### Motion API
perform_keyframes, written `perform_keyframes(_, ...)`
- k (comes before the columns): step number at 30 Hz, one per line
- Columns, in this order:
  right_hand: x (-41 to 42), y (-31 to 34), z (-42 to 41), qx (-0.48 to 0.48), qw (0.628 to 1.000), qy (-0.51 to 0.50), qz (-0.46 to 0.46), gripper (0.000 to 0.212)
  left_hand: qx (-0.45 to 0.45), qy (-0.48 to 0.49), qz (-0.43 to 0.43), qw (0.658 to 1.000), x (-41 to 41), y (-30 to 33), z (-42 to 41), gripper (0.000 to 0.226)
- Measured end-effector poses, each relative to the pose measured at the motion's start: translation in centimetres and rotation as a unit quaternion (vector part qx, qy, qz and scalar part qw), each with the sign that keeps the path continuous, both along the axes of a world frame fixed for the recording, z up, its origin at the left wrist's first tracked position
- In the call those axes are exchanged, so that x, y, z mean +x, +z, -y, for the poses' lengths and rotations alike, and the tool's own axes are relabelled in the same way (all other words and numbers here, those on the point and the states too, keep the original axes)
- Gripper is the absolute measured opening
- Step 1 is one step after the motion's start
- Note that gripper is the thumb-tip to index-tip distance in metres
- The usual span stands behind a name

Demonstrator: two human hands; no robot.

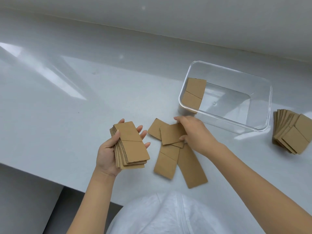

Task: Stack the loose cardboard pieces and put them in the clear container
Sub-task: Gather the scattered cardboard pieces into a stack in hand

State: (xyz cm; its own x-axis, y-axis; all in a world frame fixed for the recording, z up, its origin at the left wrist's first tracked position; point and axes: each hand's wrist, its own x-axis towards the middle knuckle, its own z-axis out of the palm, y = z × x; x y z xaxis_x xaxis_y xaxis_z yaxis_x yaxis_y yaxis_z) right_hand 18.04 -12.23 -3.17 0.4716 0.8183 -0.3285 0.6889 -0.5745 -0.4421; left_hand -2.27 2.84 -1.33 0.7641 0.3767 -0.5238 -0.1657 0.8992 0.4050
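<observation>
My left hand (108, 150) holds a stack of brown cardboard pieces (133, 147) in its palm, a little above the white table. Just right of it, several loose cardboard pieces (168, 159) lie overlapping on the table. My right hand (195, 132) rests on the top of that pile, thumb and fingers pinching one cardboard piece (170, 134). Beyond my right hand stands the clear container (253, 125), a rectangular tub. A stack of cardboard (194, 93) leans upright against its left inner wall.
Another fanned pile of cardboard pieces (293, 132) lies at the right edge of the table, right of the container. The table's front edge (67, 184) runs at lower left, with a grey floor below. A wall rises behind the table.
</observation>
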Motion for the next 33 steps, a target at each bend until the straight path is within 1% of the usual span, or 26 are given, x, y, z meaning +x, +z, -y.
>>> perform_keyframes(2,0.1,0.2,-0.2,-0.004,1.0,-0.002,0.01,0.068,-0.021,-0.007,0.022,1.0,0.0,-0.1,-0.4,0.035)
perform_keyframes(3,0.1,0.3,-0.2,-0.005,1.0,0.003,0.016,0.067,-0.029,-0.011,0.038,0.999,0.1,-0.2,-0.6,0.036)
perform_keyframes(5,0.2,0.5,-0.1,-0.013,1.0,0.004,0.009,0.057,-0.024,-0.001,0.046,0.999,0.3,-0.2,-0.8,0.047)
perform_keyframes(7,0.2,1.1,0.2,-0.004,1.0,-0.008,-0.014,0.036,-0.008,0.014,0.042,0.999,0.7,-0.1,-1.0,0.057)
perform_keyframes(9,0.5,2.0,0.9,0.034,0.996,-0.051,-0.059,0.01,-0.006,0.026,0.035,0.999,1.1,0.2,-1.1,0.062)
perform_keyframes(11,0.7,2.8,1.8,0.067,0.988,-0.111,-0.089,0.019,-0.011,0.037,0.032,0.999,1.1,0.2,-1.3,0.058)
perform_keyframes(13,0.8,3.5,2.6,0.076,0.974,-0.17,-0.129,0.016,-0.013,0.047,0.029,0.998,0.9,0.2,-1.5,0.045)
perform_keyframes(15,0.8,3.9,3.1,0.077,0.949,-0.213,-0.217,0.015,-0.019,0.055,0.028,0.998,0.6,0.1,-1.6,0.038)
perform_keyframes(16,0.9,3.9,3.2,0.073,0.934,-0.226,-0.266,0.015,-0.022,0.055,0.027,0.998,0.5,0.1,-1.6,0.038)
perform_keyframes(17,0.9,4.0,3.0,0.065,0.925,-0.231,-0.296,0.013,-0.025,0.052,0.027,0.998,0.4,0.1,-1.5,0.04)
perform_keyframes(18,0.9,3.9,2.6,0.058,0.923,-0.229,-0.303,0.012,-0.028,0.05,0.03,0.998,0.4,0.2,-1.4,0.045)
perform_keyframes(20,1.0,3.7,1.1,0.043,0.931,-0.221,-0.287,0.012,-0.033,0.045,0.027,0.998,0.4,0.2,-1.2,0.059)
perform_keyframes(23,0.6,3.3,-2.2,0.026,0.954,-0.181,-0.236,0.02,-0.035,0.04,0.018,0.998,0.3,0.3,-1.1,0.065)
perform_keyframes(25,0.2,3.0,-4.1,0.014,0.97,-0.15,-0.189,0.022,-0.033,0.041,0.013,0.998,0.1,0.5,-1.1,0.06)
perform_keyframes(26,0.0,2.6,-4.8,0.005,0.977,-0.138,-0.161,0.023,-0.029,0.042,0.009,0.999,0.0,0.6,-1.2,0.052)
perform_keyframes(28,-0.5,1.8,-5.8,-0.025,0.987,-0.124,-0.102,0.032,-0.019,0.041,-0.004,0.999,-0.3,0.8,-1.4,0.039)
perform_keyframes(31,-1.1,0.8,-6.4,-0.062,0.991,-0.11,-0.047,0.04,-0.01,0.037,-0.01,0.999,-0.4,1.0,-1.7,0.037)
perform_keyframes(33,-1.5,0.6,-6.5,-0.068,0.992,-0.1,-0.039,0.039,-0.009,0.037,-0.016,0.999,-0.3,0.9,-1.7,0.037)
